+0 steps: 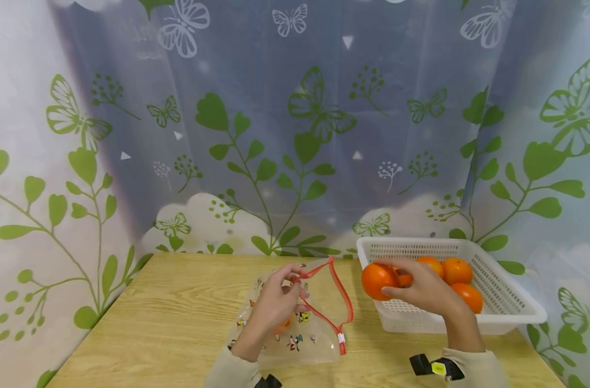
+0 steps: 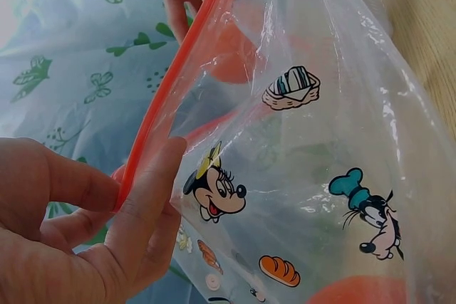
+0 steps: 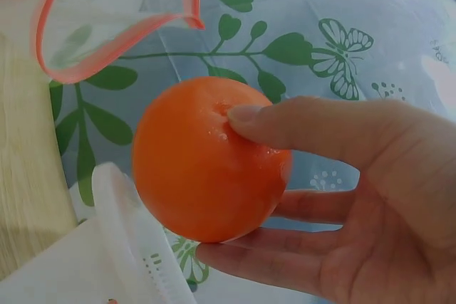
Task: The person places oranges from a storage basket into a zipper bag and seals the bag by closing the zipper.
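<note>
My right hand [image 1: 425, 283] holds an orange [image 1: 378, 281] between thumb and fingers, above the near-left rim of a white plastic basket [image 1: 510, 319]. In the right wrist view the held orange [image 3: 203, 169] has a few wet drops on its skin. My left hand [image 1: 272, 302] pinches the red zip edge [image 2: 146, 122] of a clear zip bag [image 1: 319, 345] printed with cartoon figures. The bag's mouth gapes toward the basket. Through the plastic, low in the left wrist view, shows a round orange shape [image 2: 363, 291], partly cut off.
Several more oranges [image 1: 457, 270] lie in the basket, some partly hidden behind my right hand. Bag and basket rest on a wooden table [image 1: 178, 312]. A patterned curtain [image 1: 256, 161] with leaves and butterflies hangs behind it and at both sides.
</note>
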The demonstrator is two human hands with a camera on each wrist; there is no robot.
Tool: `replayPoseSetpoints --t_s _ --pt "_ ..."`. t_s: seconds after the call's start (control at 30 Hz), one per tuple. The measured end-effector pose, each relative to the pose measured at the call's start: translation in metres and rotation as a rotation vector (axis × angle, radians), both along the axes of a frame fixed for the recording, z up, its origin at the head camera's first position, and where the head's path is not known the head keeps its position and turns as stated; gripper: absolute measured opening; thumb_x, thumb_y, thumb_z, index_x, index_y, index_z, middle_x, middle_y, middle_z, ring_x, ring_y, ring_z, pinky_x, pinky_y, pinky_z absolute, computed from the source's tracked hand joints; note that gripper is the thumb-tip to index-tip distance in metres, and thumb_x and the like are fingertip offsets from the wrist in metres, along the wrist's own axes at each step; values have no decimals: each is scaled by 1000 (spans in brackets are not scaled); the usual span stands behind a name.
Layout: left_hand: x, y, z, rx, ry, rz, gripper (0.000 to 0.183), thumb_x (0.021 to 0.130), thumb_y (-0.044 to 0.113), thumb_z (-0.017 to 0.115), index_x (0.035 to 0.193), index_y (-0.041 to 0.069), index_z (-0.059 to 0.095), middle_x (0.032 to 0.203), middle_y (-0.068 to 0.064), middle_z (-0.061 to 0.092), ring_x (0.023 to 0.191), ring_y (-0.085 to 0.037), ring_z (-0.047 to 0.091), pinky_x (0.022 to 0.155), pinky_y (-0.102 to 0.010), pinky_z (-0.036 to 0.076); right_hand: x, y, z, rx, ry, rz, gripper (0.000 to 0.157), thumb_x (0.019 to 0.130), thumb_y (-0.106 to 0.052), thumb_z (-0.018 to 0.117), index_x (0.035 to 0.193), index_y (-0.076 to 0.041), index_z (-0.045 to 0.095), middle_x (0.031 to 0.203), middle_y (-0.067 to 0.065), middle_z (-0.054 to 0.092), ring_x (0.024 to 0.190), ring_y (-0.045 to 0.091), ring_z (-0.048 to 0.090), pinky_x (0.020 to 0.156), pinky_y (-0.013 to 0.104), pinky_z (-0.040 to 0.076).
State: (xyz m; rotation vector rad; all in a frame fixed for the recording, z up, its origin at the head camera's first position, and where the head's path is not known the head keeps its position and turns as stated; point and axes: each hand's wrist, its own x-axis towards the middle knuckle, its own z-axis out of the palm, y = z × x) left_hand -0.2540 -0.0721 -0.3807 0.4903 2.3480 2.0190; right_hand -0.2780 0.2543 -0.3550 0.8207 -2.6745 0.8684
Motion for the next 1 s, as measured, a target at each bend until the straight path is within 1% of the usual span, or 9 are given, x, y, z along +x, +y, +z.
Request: replayPoseSetpoints --t_s 0.1,0.3,0.47,0.6,0.8,0.9,1.0 --pt "0 0 0 5 -4 1 27 106 2 46 129 5 60 120 -22 52 92 -28 70 72 -34 66 2 -1 0 1 8 -3 56 88 -22 83 140 -13 64 137 12 68 115 34 69 91 51 59" --pt "1 1 1 12 -17 11 26 106 2 47 127 5 61 121 -23 52 88 -26 69 72 -35 66 4 -3 0 -17 13 17 56 88 -23 83 140 -13 63 137 11 68 115 32 69 91 46 59" --pt "1 0 1 4 -14 10 27 105 1 47 128 4 61 122 -24 52 87 -26 69 72 -35 66 4 -6 -1 -42 9 51 56 89 -21 82 140 -10 63 137 13 68 117 35 68 91 43 62" --pt "1 1 0 -12 -9 3 28 105 1 47 130 5 60 120 -23 52 86 -24 69 72 -34 66 7 -8 -1 -52 10 57 56 88 -20 82 140 -10 63 138 14 67 118 36 67 89 40 64" --pt "1 2 -1 -13 -21 -13 28 105 1 47 129 5 60 120 -22 51 83 -20 68 71 -34 66 11 -9 -2 -23 44 44 56 88 -23 83 140 -14 64 138 9 68 117 31 68 93 39 60" --pt "2 3 -1 -16 -26 -18 28 106 2 47 130 6 60 122 -22 51 82 -19 67 71 -34 66 10 -11 -2 -10 66 55 55 88 -26 83 139 -15 64 136 7 69 117 29 68 94 40 60" --pt "2 4 0 -11 -33 -16 28 106 3 47 131 6 60 124 -22 51 83 -18 67 72 -35 66 9 -14 -1 -11 79 78 55 88 -24 83 139 -15 65 135 6 70 116 27 68 94 40 60"
